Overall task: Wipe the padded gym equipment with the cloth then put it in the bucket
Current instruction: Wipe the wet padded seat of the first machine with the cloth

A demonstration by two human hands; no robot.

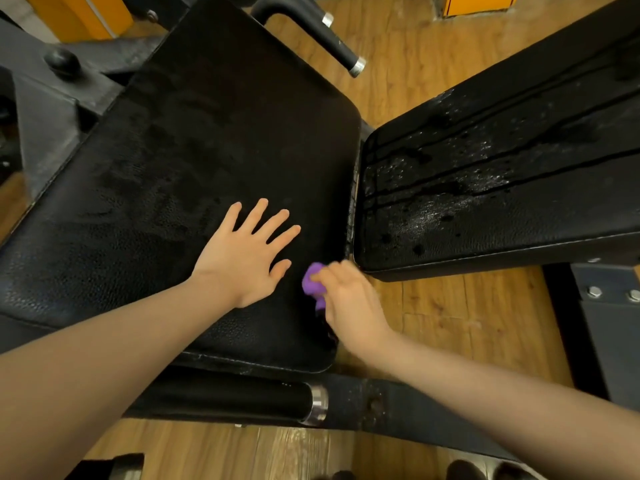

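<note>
A black padded seat (214, 140) fills the middle of the head view, its surface streaked with damp patches. My left hand (244, 252) rests flat on the seat with fingers spread. At the seat's right edge my right hand (348, 299) grips a small bunched purple cloth (311, 283), most of it hidden under my fingers. To the right lies a second black pad, the backrest (502, 188), speckled with wet drops and foam. No bucket is in view.
Grip bars with chrome ends stick out beyond the seat (329, 36) and below it (277, 401). The grey machine frame (52, 109) stands at left, a bolted grey post (609, 327) at right. Wooden floor (450, 323) lies around.
</note>
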